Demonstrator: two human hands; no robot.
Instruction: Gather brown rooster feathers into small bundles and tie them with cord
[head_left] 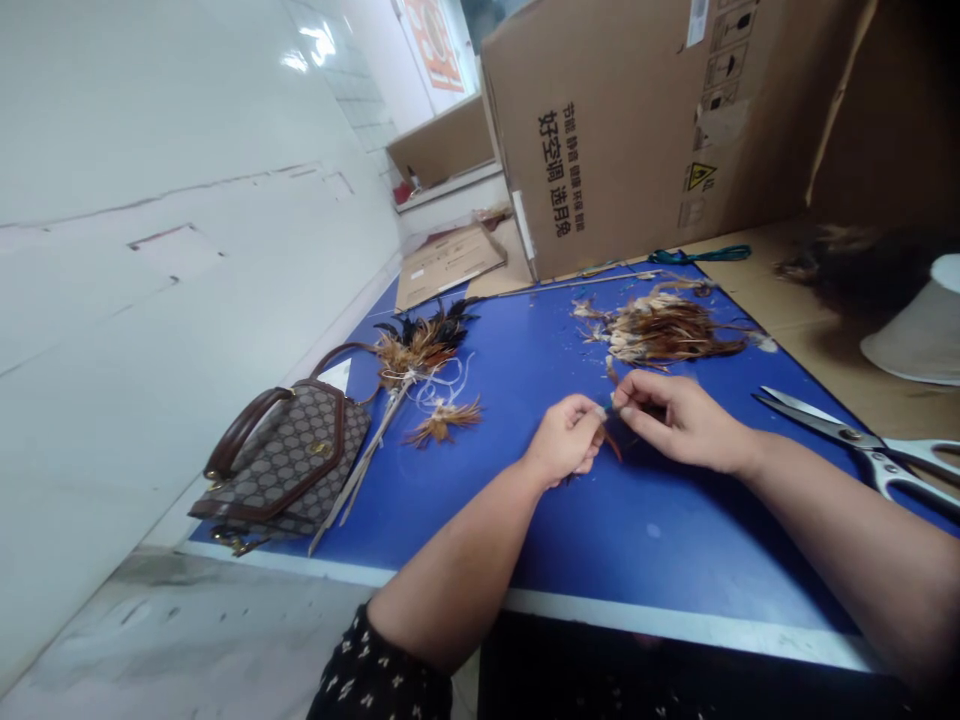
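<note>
Over the blue table, my left hand (568,440) is closed in a pinch around a reddish-brown feather (615,446), whose end sticks out below the fingertips. My right hand (679,420) is also closed, thumb against forefinger, close to the left fingertips. A small blue-green bit (608,408) shows between the two hands; its kind is too small to tell. Just beyond the right hand lies a heap of brown feathers (667,330) with pale fluffy ends. Scissors (851,435) with white and black handles rest to the right, blades partly apart.
At the left stand a patterned handbag (292,455) and a bundle of brown and black feathers (424,345) with pale sticks and white string. A small feather tuft (446,420) lies beside it. A large cardboard box (622,130) rises behind; a white cone (919,330) is at right.
</note>
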